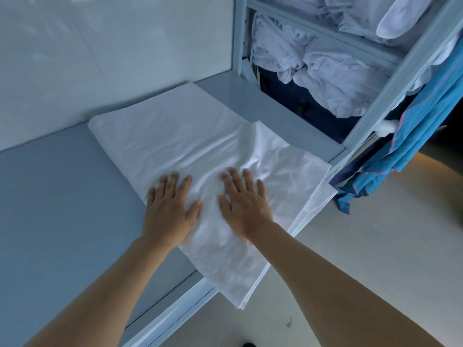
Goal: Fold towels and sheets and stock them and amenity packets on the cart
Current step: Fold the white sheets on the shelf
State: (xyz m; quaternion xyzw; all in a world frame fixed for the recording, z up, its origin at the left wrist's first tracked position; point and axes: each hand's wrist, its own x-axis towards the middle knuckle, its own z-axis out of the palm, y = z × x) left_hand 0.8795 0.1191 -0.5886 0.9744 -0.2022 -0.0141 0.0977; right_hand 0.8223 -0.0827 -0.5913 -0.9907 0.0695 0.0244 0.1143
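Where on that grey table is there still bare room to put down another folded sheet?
The grey table is bare left of the white sheet, from the wall to the near edge, beside the left hand. A narrower bare strip lies between sheet and shelves. The shelves are stuffed with linen. Both hands, right too, press the sheet.

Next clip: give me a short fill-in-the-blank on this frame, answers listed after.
1. Both hands, the left hand and the right hand, lie ____ on the white sheet.
2. The sheet's near end hangs over the ____ of the grey table.
3. The shelves at upper right hold crumpled ____ linens.
4. The cloth hanging at the right is ____.

Answers: flat; edge; white; blue
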